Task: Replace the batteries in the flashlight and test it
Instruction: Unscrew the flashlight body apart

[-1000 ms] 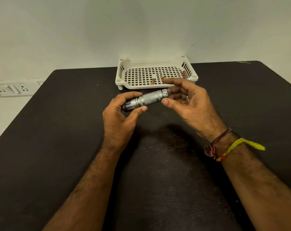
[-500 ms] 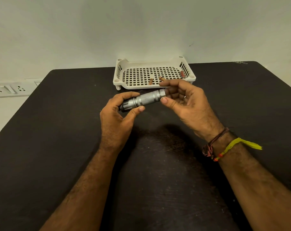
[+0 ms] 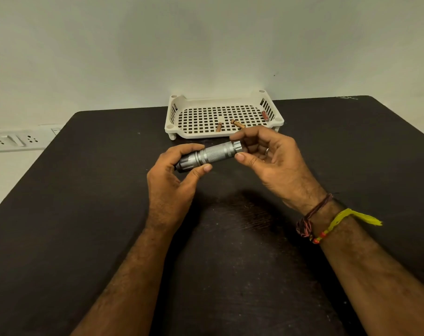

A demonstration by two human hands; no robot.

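Above the worktop [image 3: 84,214], my left hand [image 3: 172,187] grips the flashlight [image 3: 209,155]; my right hand [image 3: 271,161] pinches its tail cap [image 3: 237,146], which I judge needs unscrewing next.

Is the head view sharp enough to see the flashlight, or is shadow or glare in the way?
Head view: flashlight sharp, knurling readable, soft sheen, no glare; hands' shadow falls on the table nearer the camera, not on it; table edges bow from the wide lens.

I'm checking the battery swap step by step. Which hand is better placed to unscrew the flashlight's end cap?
The right hand: its thumb and fingers already pinch the end cap of the flashlight, while the left hand grips the head end, steadying it.
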